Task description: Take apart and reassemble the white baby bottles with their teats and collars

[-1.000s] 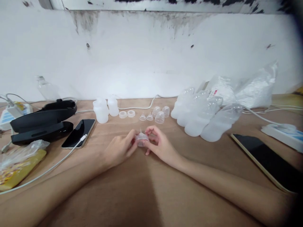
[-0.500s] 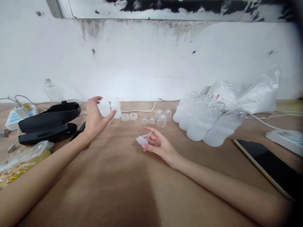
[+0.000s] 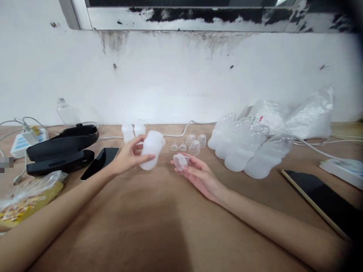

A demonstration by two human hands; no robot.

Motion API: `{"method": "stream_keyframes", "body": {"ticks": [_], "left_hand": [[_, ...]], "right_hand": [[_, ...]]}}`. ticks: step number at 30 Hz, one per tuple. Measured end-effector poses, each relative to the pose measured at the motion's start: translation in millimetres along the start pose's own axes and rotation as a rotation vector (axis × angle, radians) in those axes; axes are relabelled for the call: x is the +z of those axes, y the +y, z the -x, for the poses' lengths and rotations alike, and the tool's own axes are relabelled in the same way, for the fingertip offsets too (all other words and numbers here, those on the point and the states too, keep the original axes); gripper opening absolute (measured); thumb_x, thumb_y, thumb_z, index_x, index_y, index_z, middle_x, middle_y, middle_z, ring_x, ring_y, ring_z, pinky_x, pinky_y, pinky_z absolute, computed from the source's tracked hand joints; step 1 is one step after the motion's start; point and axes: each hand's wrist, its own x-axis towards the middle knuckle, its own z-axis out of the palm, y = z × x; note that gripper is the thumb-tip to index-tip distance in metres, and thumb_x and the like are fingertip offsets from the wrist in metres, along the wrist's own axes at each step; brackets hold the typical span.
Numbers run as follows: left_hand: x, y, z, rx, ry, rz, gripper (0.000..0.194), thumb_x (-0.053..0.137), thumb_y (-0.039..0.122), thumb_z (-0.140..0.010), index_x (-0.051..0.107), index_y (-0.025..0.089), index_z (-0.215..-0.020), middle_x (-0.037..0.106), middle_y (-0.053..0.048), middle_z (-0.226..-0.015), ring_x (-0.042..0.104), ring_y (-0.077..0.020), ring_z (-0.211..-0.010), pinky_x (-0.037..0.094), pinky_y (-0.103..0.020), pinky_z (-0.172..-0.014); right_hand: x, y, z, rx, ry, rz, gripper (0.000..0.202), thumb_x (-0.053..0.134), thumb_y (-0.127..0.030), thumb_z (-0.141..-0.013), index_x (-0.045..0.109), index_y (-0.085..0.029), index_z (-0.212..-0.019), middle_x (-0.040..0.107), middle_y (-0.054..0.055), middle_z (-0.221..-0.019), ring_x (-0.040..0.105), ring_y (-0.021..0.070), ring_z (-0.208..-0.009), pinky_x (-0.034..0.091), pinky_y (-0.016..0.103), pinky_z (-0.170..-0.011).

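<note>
My left hand is closed around a frosted white baby bottle body, held tilted above the table with its neck toward the upper right. My right hand pinches a clear bottle nipple set in a screw ring; the ring's round open side faces left, toward the bottle. Just beyond the right hand lie several clear domed caps and two small clear nipples. Two more frosted bottles stand near the wall behind my left hand. The loose rings are hidden behind the held bottle.
Several filled-looking frosted bottles with clear domes stand at the right, before plastic bags. A tablet-like device lies front right. On the left are a phone, a black case, a snack bag and a power strip.
My left hand has taken a bottle from the group by the wall and brought it right and nearer. My right hand has turned the nipple and ring and shifted slightly right.
</note>
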Motion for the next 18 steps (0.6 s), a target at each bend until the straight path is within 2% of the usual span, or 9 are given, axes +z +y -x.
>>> {"method": "stream_keyframes", "body": {"ticks": [3, 6, 12, 18], "left_hand": [[21.6, 12.2, 9.9, 0.003, -0.156, 0.028, 0.047, 0.067, 0.027, -0.065, 0.05, 0.018, -0.108, 0.054, -0.007, -0.113, 0.054, -0.0212, -0.1, 0.044, -0.035, -0.087], [29.2, 15.5, 14.6, -0.005, -0.255, -0.001, 0.049, 0.066, 0.028, -0.067, 0.049, 0.021, -0.112, 0.055, -0.005, -0.114, 0.053, -0.0211, -0.103, 0.044, -0.036, -0.089], [23.8, 5.9, 11.8, -0.027, -0.207, -0.008, 0.05, 0.066, 0.028, -0.067, 0.048, 0.019, -0.113, 0.054, -0.006, -0.114, 0.051, -0.0224, -0.105, 0.044, -0.037, -0.088], [25.3, 0.8, 13.2, -0.034, -0.225, -0.05, 0.052, 0.066, 0.031, -0.068, 0.044, 0.021, -0.114, 0.051, -0.006, -0.117, 0.052, -0.0203, -0.103, 0.043, -0.037, -0.09]], "right_hand": [[-6.5, 0.0, -3.8, -0.008, 0.041, -0.101, 0.025, 0.065, -0.015, -0.068, 0.06, -0.021, -0.092, 0.061, 0.001, -0.099, 0.056, 0.0155, -0.098, 0.039, 0.032, -0.093], [-9.7, 0.7, -5.9, -0.007, 0.04, -0.142, 0.021, 0.064, -0.015, -0.07, 0.061, -0.021, -0.09, 0.061, 0.0, -0.096, 0.057, 0.0129, -0.093, 0.04, 0.031, -0.093], [-8.0, 0.9, -5.0, 0.008, 0.037, -0.134, 0.021, 0.065, -0.016, -0.069, 0.062, -0.02, -0.089, 0.061, 0.001, -0.095, 0.057, 0.0156, -0.094, 0.041, 0.033, -0.091], [-8.3, -1.3, -6.1, -0.016, 0.025, -0.091, 0.021, 0.065, -0.019, -0.069, 0.062, -0.022, -0.089, 0.061, 0.001, -0.098, 0.057, 0.016, -0.094, 0.042, 0.035, -0.091]]}}
